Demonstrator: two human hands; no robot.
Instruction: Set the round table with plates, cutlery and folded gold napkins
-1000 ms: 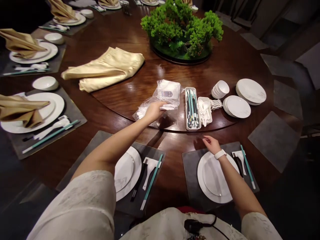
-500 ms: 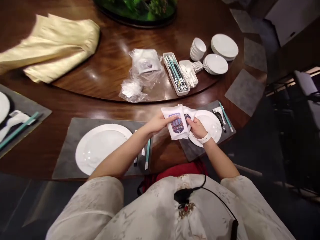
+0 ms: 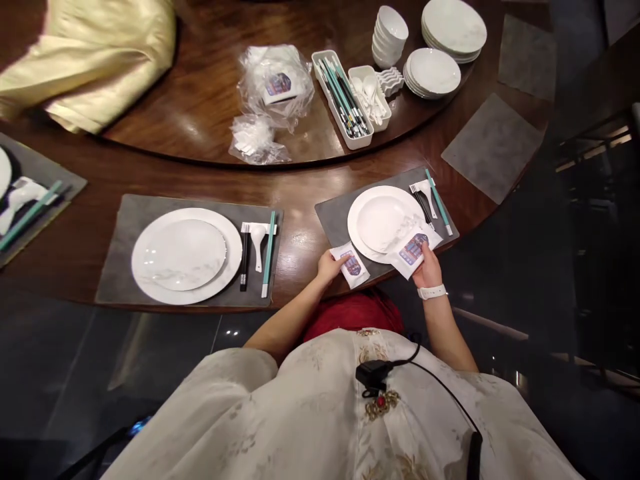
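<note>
My left hand [image 3: 332,266] pinches a white wet wipe packet [image 3: 352,267] with a printed dark blue and red picture, held by the near edge of the right-hand grey placemat [image 3: 333,215]. In my right hand [image 3: 429,268] is another such packet, or a small stack of them [image 3: 414,251]; I cannot tell how many. It covers the near right part of a white plate [image 3: 356,223] with a smaller plate [image 3: 383,220] on top. Right of the plates lie black-handled cutlery [image 3: 423,205], a white spoon [image 3: 427,193] and teal chopsticks [image 3: 439,202].
A second setting on a placemat [image 3: 113,267] lies to the left. On the raised turntable [image 3: 195,133] are plastic bags [image 3: 257,139] of packets, a chopstick tray [image 3: 345,100], a spoon box [image 3: 375,100], bowls [image 3: 390,37] and stacked plates [image 3: 433,72]. Yellow cloth [image 3: 110,60] lies at the upper left.
My hands have parted, each now holding white packets separately; the left stays lower and the right has moved right over the plate's edge. The view has tilted down.
</note>
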